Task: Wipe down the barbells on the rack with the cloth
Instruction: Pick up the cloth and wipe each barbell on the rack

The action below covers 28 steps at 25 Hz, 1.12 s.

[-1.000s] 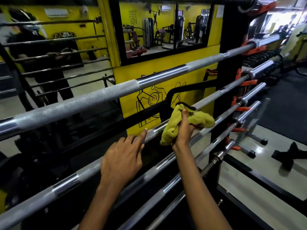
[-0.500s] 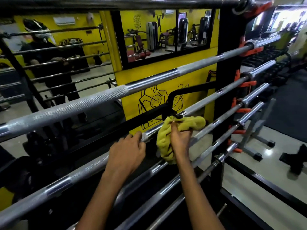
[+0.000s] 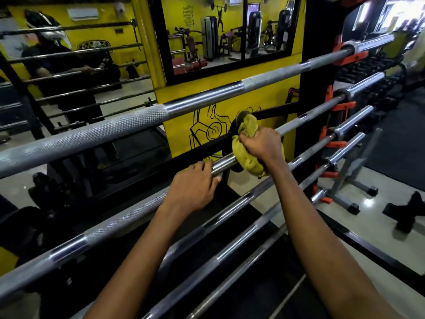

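Yellow-green cloth (image 3: 247, 149) is bunched around the second barbell (image 3: 128, 215) from the top of the rack (image 3: 318, 72), just left of the rack's black right-hand upright. The right hand (image 3: 262, 146) is closed tight over the cloth and the bar, knuckles up, with folds of terry fabric spilling above and below the fist. The left hand (image 3: 193, 187) sits on the same bar just to the left of the cloth, fingers curled over its top, thumb underneath; a short smooth stretch of steel shows between the two hands. The bar is chrome, with knurled bands alternating with polished ones, and slopes up toward the right upright, where orange hooks (image 3: 342, 107) carry it. The top barbell (image 3: 96, 132) runs parallel above, and further bars lie below.
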Tool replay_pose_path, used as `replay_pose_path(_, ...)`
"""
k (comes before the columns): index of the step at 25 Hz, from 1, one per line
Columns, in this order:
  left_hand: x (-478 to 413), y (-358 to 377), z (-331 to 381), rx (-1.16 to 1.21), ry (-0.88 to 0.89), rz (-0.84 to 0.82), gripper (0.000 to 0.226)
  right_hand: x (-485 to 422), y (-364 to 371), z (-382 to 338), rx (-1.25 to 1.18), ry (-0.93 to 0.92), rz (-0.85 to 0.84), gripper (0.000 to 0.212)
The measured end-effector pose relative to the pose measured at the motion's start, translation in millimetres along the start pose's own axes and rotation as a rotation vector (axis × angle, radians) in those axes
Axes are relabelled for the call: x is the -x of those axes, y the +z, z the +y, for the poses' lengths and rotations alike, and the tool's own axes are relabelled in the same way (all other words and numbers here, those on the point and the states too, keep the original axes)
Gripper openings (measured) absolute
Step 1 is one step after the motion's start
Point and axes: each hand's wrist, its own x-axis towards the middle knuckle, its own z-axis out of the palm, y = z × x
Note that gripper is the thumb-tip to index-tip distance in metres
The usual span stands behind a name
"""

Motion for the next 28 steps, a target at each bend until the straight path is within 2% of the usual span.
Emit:
replay_pose_path(3, -16, 0, 5, 0.06, 0.015, 0.013, 0.038, 3, 9, -1, 0.106, -0.087, 0.06, 0.045)
replay_pose_path(5, -15, 5, 4, 0.019, 0.019, 0.081, 0.039, 14, 14, 7, 0.101, -0.253, 0.043, 0.045)
replay_pose_path(7, -9, 11, 5, -0.028, 0.011, 0.129, 0.046, 6, 10, 29, 0.028, -0.303, 0.012, 0.043)
replay_pose_path(9, -8, 14, 4, -0.026, 0.027, 0.146, 0.052, -14, 6, 50, -0.035, -0.216, 0.067, 0.042)
replay_pose_path(11, -9, 13, 5, -0.03, 0.038, 0.129, 0.054, -35, 3, 60, -0.105, -0.035, 0.108, 0.049)
replay_pose_path(13, -10, 8, 7, 0.01, 0.008, 0.093, 0.053, -38, 4, 61, -0.091, 0.067, 0.103, 0.06)
replay_pose_path(14, -10, 5, 8, 0.054, -0.006, 0.055, 0.053, -32, 8, 63, -0.072, 0.056, 0.101, 0.064)
replay_pose_path(17, -32, -15, 8, 0.28, -0.065, -0.178, 0.047, -1, 15, 66, -0.173, -0.123, 0.073, 0.062)
replay_pose_path(19, -63, -27, 9, 0.341, -0.094, -0.256, 0.041, -3, 16, 76, -0.241, -0.179, 0.077, 0.061)
replay_pose_path(20, -74, -28, 14, 0.326, -0.075, -0.283, 0.041, -11, 15, 78, -0.263, -0.146, 0.109, 0.06)
replay_pose_path(22, -80, -19, 30, 0.294, -0.058, -0.294, 0.041, -27, 18, 82, -0.399, 0.047, 0.176, 0.057)
replay_pose_path(26, -71, 1, 42, 0.174, -0.102, -0.094, 0.041, -30, 31, 70, -0.747, 0.475, 0.32, 0.074)
replay_pose_path(28, -72, 2, 42, 0.189, -0.114, -0.074, 0.041, -25, 31, 55, -0.932, 0.563, 0.378, 0.066)
